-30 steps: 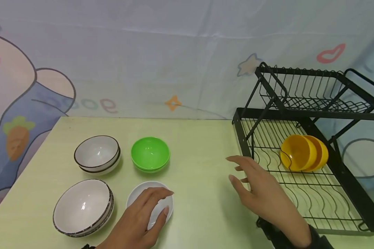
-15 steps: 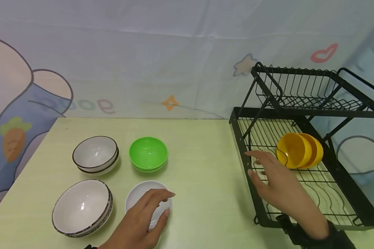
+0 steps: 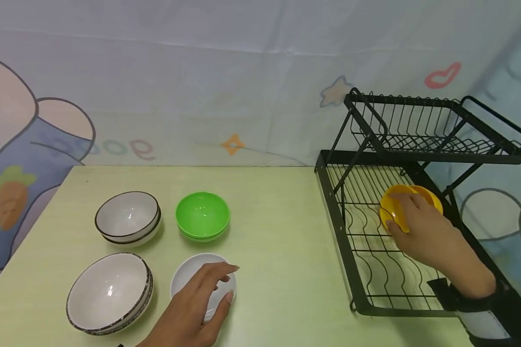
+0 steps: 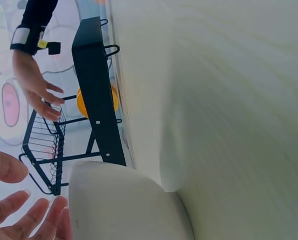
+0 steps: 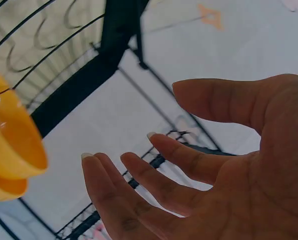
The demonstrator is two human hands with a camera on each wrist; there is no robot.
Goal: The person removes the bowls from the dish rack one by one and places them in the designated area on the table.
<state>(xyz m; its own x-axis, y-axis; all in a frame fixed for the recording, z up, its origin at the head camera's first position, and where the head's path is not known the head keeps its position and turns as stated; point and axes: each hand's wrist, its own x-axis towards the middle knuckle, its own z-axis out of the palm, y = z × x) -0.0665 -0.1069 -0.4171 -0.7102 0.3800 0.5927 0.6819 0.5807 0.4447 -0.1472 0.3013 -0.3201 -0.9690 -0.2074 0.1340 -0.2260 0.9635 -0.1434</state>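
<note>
My left hand point(image 3: 195, 306) hovers over a small white dish point(image 3: 184, 277), fingers loosely bent and thumb apart. In the left wrist view the dish's pale side point(image 4: 121, 205) stands close to my fingers, which grip nothing. My right hand point(image 3: 434, 236) is over the lower tier of a black wire dish rack point(image 3: 345, 255), in front of two yellow bowls point(image 3: 386, 207) that lean together on their sides. From the right wrist, its thumb and fingers point(image 5: 163, 185) appear spread, with a gap between them and the yellow bowls point(image 5: 19, 135). The hand partly hides those bowls in the head view.
Nested green bowls point(image 3: 203, 214) stand behind the white dish. To the left are white bowls with a dark rim point(image 3: 128, 214) and larger white bowls with a patterned rim point(image 3: 108, 291). The rack's upper tier point(image 3: 421, 125) overhangs the back of its lower tier.
My right hand has moved right, from beside the rack's left edge to the yellow bowls. The left hand stays over the white dish. The whole view has shifted slightly.
</note>
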